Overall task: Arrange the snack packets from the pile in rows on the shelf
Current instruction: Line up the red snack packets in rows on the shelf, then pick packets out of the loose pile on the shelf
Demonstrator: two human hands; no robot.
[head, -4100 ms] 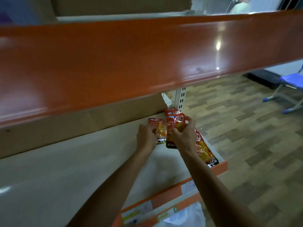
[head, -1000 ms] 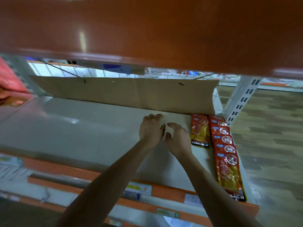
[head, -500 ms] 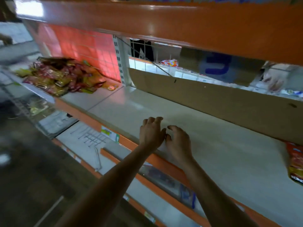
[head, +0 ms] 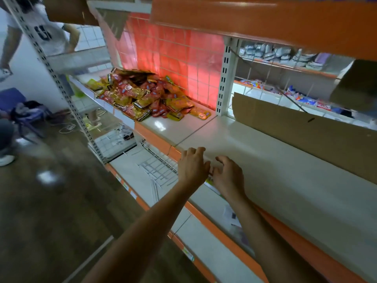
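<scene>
A pile of red and yellow snack packets [head: 146, 97] lies on the left section of the white shelf [head: 265, 160], against red tiles. My left hand [head: 192, 165] and my right hand [head: 227, 176] hover side by side over the shelf's front edge, well to the right of the pile. Both have loosely curled fingers and hold nothing. The rows of packets laid on the shelf's right end are out of view.
A cardboard sheet [head: 306, 131] leans along the back of the shelf. An orange shelf [head: 265, 19] hangs overhead. A white upright post [head: 225, 78] splits the sections. Lower shelves hold a wire rack [head: 157, 166]. Another person [head: 40, 33] stands at far left by a blue chair [head: 12, 103].
My view has swung left from the laid rows toward the pile. Both hands let go of packets and moved left along the shelf, holding nothing.
</scene>
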